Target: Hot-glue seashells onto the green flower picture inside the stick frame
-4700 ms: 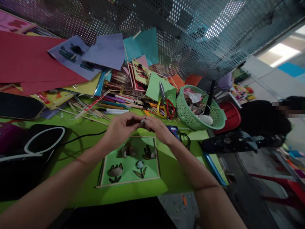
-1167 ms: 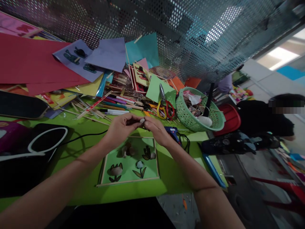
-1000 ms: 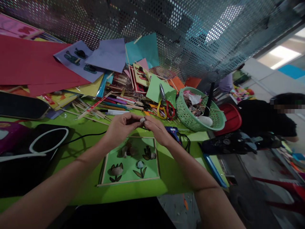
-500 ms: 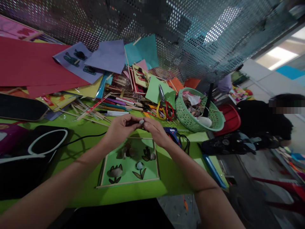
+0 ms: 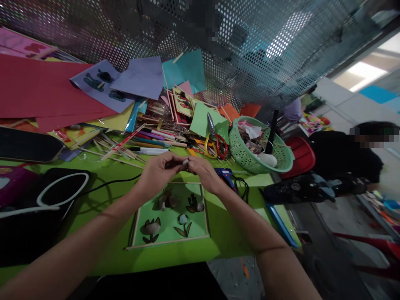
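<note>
A small grey pebble is pinched between the fingertips of my left hand and my right hand, which meet above the far edge of a green picture card. Both hands are closed, and fingers cover part of the pebble. Thin wooden sticks frame the card, which lies flat on the table. On it are flower shapes with stone heads: a brownish stone at near left, a speckled pale stone at near right. The far-left shape is partly in shadow. Beyond my right hand lies a blue glue gun.
Scissors with red and yellow handles lie near a green basket of scraps. Pens, wooden sticks and coloured paper crowd the back. A black tray sits at left. Another person is at right.
The pebble has turned slightly in my fingertips. Both hands stay in nearly the same place, and the view has tilted a little.
</note>
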Action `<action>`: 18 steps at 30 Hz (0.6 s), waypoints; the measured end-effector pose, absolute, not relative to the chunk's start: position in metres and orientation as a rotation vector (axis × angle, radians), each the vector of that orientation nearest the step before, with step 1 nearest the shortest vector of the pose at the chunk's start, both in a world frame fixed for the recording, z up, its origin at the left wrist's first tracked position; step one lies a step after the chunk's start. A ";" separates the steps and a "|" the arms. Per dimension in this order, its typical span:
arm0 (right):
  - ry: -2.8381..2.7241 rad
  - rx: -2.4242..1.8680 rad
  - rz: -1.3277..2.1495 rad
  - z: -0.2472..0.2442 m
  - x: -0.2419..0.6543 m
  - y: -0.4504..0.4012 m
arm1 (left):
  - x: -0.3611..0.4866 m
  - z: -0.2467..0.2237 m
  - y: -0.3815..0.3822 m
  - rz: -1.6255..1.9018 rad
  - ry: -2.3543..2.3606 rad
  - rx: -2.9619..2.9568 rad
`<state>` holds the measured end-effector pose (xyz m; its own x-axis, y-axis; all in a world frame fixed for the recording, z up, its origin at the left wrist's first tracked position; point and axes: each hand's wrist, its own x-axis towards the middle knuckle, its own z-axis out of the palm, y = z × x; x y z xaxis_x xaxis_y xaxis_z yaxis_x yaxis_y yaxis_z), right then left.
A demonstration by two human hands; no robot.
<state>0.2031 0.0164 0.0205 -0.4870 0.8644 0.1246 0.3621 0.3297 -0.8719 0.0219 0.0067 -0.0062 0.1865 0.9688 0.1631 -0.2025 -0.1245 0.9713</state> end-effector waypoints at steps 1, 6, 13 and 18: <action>-2.001 -1.063 1.091 0.020 0.203 0.016 | 0.022 -0.005 0.007 1.230 0.844 1.224; -2.012 -1.003 1.100 0.022 0.205 0.016 | 0.022 0.000 0.008 1.188 0.812 1.142; -2.039 -1.081 1.090 0.023 0.204 0.015 | 0.023 -0.004 0.007 1.198 0.826 1.143; -2.045 -1.113 1.060 0.021 0.204 0.016 | 0.023 -0.005 0.008 1.177 0.819 1.121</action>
<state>0.2040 0.0162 0.0205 -0.4874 0.8663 0.1092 0.4100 0.3375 -0.8474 0.0226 0.0082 -0.0046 0.2260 0.9723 0.0602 -0.2811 0.0059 0.9597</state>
